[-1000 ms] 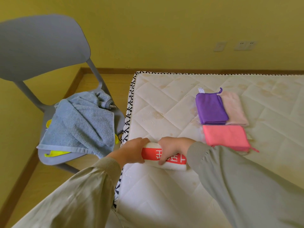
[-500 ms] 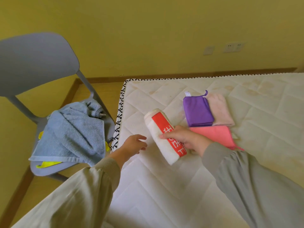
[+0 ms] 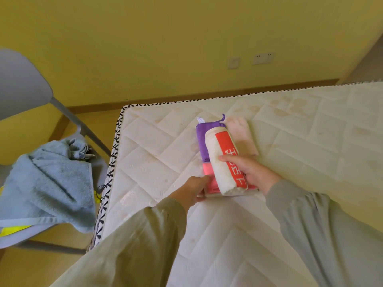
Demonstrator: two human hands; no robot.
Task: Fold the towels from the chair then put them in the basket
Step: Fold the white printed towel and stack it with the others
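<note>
Where the white towel (image 3: 224, 160) lies: toward the middle of the mattress (image 3: 228, 235), a little nearer its left edge. It is a thick folded bundle, red band up, resting across the towels already folded there.
Right hand (image 3: 251, 172): our fingers curl over the bundle from its right side and clasp it.
Left hand (image 3: 192, 190): it reaches the near left corner of the pink towel (image 3: 208, 172). We cannot tell whether it pinches that corner or only steadies it.
Purple towel (image 3: 200, 141) and pale pink towel (image 3: 244, 133): folded flat on the mattress, farther from us than the pink one, partly under the bundle.
Blue towel (image 3: 51, 183): unfolded and heaped on the chair (image 3: 22, 88) just off the mattress's left edge, with something yellow (image 3: 12, 229) under it.
Basket: not in view.
How the bundle handles: we judge it soft, light and springy. The folds probably open if we hold one end only, so we clamp across the middle, fingers over and thumb under.
How the stack handles: thin cloths likely slide on each other, so we take it from both short ends, hands beneath.
How the blue towel handles: larger and limper, so we lift it by two hem corners.
</note>
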